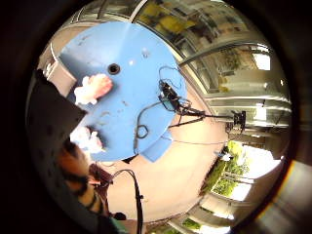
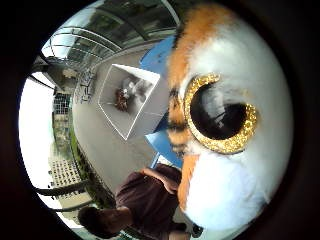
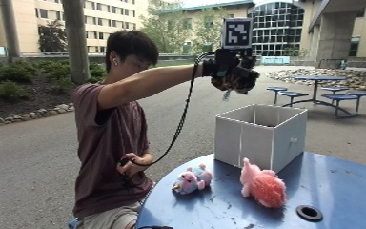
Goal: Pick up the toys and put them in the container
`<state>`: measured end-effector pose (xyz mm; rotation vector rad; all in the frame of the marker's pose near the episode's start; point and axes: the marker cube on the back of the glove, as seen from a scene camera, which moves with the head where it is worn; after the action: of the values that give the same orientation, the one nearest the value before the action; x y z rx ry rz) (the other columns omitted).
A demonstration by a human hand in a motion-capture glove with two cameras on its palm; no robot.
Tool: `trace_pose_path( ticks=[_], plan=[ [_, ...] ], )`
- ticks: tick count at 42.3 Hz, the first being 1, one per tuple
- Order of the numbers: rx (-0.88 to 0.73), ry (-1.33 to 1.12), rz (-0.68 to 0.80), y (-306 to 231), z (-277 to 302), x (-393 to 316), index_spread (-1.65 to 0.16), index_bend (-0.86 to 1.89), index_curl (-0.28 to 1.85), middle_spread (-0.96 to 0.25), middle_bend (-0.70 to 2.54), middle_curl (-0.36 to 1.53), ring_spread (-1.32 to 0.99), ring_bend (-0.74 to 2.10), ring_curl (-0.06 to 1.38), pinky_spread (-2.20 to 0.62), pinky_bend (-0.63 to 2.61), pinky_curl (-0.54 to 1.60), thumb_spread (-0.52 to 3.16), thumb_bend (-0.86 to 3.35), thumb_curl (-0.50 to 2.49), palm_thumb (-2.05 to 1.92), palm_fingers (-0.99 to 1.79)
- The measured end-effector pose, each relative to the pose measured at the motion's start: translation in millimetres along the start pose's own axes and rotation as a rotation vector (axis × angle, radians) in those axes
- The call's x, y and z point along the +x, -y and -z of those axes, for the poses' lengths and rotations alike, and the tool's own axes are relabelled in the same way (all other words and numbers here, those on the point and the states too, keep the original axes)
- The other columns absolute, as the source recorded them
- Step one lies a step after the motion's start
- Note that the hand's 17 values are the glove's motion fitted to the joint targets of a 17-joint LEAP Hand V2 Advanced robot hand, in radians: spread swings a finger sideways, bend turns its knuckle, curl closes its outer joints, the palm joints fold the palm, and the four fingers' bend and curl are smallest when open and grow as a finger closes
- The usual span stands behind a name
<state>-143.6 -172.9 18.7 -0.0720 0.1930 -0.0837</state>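
My gloved right hand (image 3: 228, 64) is raised high and grips a brown and orange plush toy (image 3: 238, 82) in the air above the white box container (image 3: 259, 136). In the thumb side palm view this toy (image 2: 225, 150) fills the picture, with white fur, orange stripes and a big gold-rimmed eye. The container (image 2: 150, 107) lies below and holds small toys (image 2: 126, 94). On the round blue table (image 3: 341, 186) lie a pink fluffy toy (image 3: 263, 185) and a small pastel toy (image 3: 192, 180), both in front of the container. The pink toy (image 1: 95, 87) and the pastel toy (image 1: 87, 139) also show from above.
The table has a black-rimmed hole (image 3: 309, 213) near the pink toy. The person's bare left hand (image 3: 133, 164) rests at the waist beside the table's edge. Blue picnic tables (image 3: 316, 90) stand far behind on the pavement.
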Motion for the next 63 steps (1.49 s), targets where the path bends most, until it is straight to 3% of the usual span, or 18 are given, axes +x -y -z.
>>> trace_pose_path(
  ticks=[8, 17, 19, 20, 21, 22, 24, 25, 30, 38, 42, 47, 52, 59, 63],
  plan=[
    [0.087, 0.0, 0.238, 32.4, 44.5, -99.7, -0.26, 1.18, 0.69, -0.22, 1.51, 0.85, -0.39, 1.49, 0.68, -0.42, 1.02, 0.49, 0.46, 0.24, 1.06, 0.63, 0.87],
    [0.085, 0.054, 0.356, 66.6, 40.8, -228.0, -0.28, 1.12, 0.76, -0.23, 1.48, 0.86, -0.39, 1.5, 0.69, -0.42, 1.07, 0.51, 0.38, 0.19, 1.1, 0.59, 0.8],
    [0.032, 0.026, 0.378, 73.0, 32.3, -251.2, -0.29, 1.01, 0.78, -0.24, 1.44, 0.86, -0.39, 1.49, 0.69, -0.43, 1.14, 0.53, 0.41, 0.16, 1.09, 0.58, 0.67],
    [-0.003, 0.005, 0.388, 75.1, 28.3, -260.7, -0.28, 0.8, 0.73, -0.28, 1.12, 0.79, -0.39, 1.52, 0.7, -0.43, 1.32, 0.58, 0.52, 0.19, 1.08, 0.59, 0.24],
    [-0.039, -0.015, 0.398, 76.5, 24.9, -269.3, -0.28, 0.93, 0.83, -0.26, 1.37, 0.87, -0.38, 1.53, 0.72, -0.42, 1.25, 0.58, 0.46, 0.15, 1.08, 0.57, 0.54],
    [-0.069, -0.031, 0.408, 77.5, 22.3, -277.8, -0.26, 0.52, 0.67, -0.28, 1.24, 0.79, -0.38, 1.5, 0.69, -0.4, 1.3, 0.56, 0.63, 0.08, 1.02, 0.42, 0.11],
    [-0.111, -0.047, 0.425, 79.0, 18.6, -293.8, -0.19, 0.23, 0.65, -0.19, 0.91, 0.71, -0.32, 1.38, 0.68, -0.31, 1.43, 0.63, 0.75, -0.03, 0.94, 0.27, -0.63],
    [-0.122, -0.048, 0.432, 79.5, 17.3, -297.9, -0.18, 0.19, 0.62, -0.14, 0.78, 0.67, -0.27, 1.24, 0.64, -0.26, 1.44, 0.61, 0.79, -0.05, 0.91, 0.22, -0.75],
    [-0.138, -0.03, 0.429, 78.8, 15.2, -281.3, -0.13, 0.01, 0.39, -0.03, 0.43, 0.52, -0.17, 0.94, 0.51, -0.14, 1.36, 0.54, 0.95, -0.06, 0.79, 0.11, -0.59],
    [-0.13, -0.044, 0.389, 71.0, 16.3, -218.9, -0.1, -0.01, 0.27, 0.04, 0.23, 0.44, -0.09, 0.73, 0.41, -0.04, 1.22, 0.47, 1.09, -0.03, 0.66, 0.04, -0.45],
    [-0.128, -0.019, 0.344, 65.8, 18.9, -208.4, -0.1, -0.02, 0.22, 0.05, 0.19, 0.42, -0.06, 0.68, 0.38, -0.01, 1.16, 0.45, 1.13, -0.03, 0.61, 0.03, -0.4],
    [-0.121, -0.065, 0.32, 49.6, 16.8, -138.4, -0.1, -0.02, 0.18, 0.06, 0.17, 0.41, -0.04, 0.63, 0.36, 0.0, 1.12, 0.42, 1.16, -0.02, 0.56, 0.02, -0.37],
    [-0.118, 0.008, 0.18, 35.6, 25.4, -135.6, -0.1, -0.01, 0.14, 0.07, 0.16, 0.39, -0.03, 0.6, 0.35, 0.02, 1.1, 0.4, 1.18, -0.02, 0.52, 0.02, -0.34],
    [-0.097, 0.067, 0.019, 18.0, 31.0, -74.8, -0.1, -0.01, 0.11, 0.07, 0.17, 0.38, -0.02, 0.58, 0.34, 0.03, 1.05, 0.38, 1.2, -0.02, 0.47, 0.01, -0.31],
    [-0.086, 0.02, 0.065, 12.1, 20.8, -37.7, -0.1, 0.0, 0.1, 0.06, 0.18, 0.38, -0.02, 0.58, 0.34, 0.03, 1.02, 0.37, 1.21, -0.02, 0.45, 0.01, -0.29]
  ],
)
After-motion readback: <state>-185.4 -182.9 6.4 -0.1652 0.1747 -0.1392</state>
